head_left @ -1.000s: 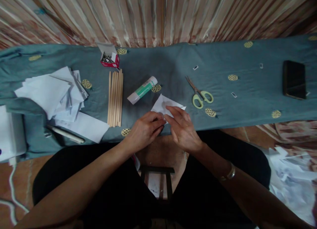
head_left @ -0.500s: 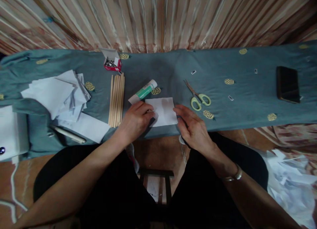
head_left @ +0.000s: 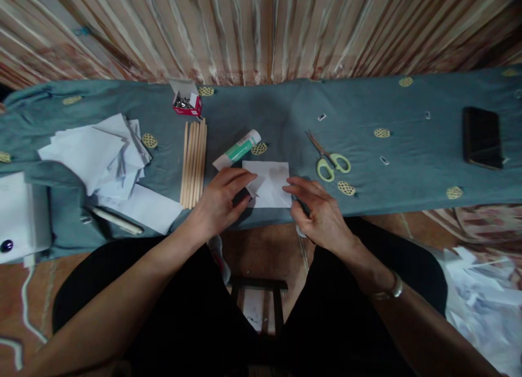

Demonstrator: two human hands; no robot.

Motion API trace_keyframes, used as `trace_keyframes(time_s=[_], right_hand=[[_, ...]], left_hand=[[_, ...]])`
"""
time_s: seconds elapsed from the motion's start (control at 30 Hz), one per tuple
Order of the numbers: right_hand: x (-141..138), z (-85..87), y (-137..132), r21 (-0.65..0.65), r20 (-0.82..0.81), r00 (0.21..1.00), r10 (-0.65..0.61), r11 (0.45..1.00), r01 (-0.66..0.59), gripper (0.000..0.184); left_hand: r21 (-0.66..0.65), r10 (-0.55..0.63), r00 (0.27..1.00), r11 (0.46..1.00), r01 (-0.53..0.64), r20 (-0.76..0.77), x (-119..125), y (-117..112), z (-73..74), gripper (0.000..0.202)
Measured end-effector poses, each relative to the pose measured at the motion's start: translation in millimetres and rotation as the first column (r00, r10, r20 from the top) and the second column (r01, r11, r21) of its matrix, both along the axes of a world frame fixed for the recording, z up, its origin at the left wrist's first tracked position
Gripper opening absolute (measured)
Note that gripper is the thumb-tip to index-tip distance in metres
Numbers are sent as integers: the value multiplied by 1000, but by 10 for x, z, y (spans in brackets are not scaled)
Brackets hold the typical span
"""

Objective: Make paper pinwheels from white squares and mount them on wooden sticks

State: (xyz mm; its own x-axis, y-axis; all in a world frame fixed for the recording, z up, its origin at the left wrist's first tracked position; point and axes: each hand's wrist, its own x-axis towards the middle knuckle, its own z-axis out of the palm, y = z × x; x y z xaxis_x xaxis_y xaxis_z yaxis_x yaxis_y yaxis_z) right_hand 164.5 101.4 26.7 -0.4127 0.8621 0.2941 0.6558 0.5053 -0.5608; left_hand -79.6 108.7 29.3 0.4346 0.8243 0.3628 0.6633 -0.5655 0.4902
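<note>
A small white paper sheet with crease lines lies flat near the table's front edge. My left hand is at its left side, the index fingertip over the paper and the thumb held apart below. At the right edge, the fingertips of my right hand rest on or just over the sheet, with the thumb spread away from them. Behind my left hand lies a green and white glue stick. Scissors with green handles lie beyond my right hand.
Several wooden sticks lie left of the glue stick, below an open red box of metal clips. Farther left are a paper pile, a pen and a white device. A black phone lies far right.
My left hand's thumb and index finger have parted from their pinch at the paper's left edge. My right fingertips reach slightly farther over the paper. The whole view has shifted slightly.
</note>
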Motion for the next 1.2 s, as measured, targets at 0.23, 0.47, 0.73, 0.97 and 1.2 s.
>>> trace_keyframes(time_s=[0.23, 0.47, 0.73, 0.97, 1.2], right_hand=[[-32, -5, 11, 40, -5, 1000, 9, 999, -9, 33], [-42, -10, 71, 57, -28, 999, -26, 998, 28, 29], [-124, 67, 264, 66, -119, 986, -115, 990, 124, 28], [-274, 37, 321, 27, -153, 979, -131, 990, 137, 29], [-408, 107, 343, -321, -311, 919, -242, 937, 138, 31]], left_hand=[[-36, 9, 1000, 999, -9, 14, -72, 33, 1, 30], [-26, -32, 999, 999, 32, -10, -11, 42, -65, 15], [-8, 61, 995, 998, -60, 79, 18, 58, 41, 28], [5, 342, 895, 935, -356, -285, -240, 364, -4, 42], [-34, 299, 951, 953, -302, -84, -134, 353, 55, 34]])
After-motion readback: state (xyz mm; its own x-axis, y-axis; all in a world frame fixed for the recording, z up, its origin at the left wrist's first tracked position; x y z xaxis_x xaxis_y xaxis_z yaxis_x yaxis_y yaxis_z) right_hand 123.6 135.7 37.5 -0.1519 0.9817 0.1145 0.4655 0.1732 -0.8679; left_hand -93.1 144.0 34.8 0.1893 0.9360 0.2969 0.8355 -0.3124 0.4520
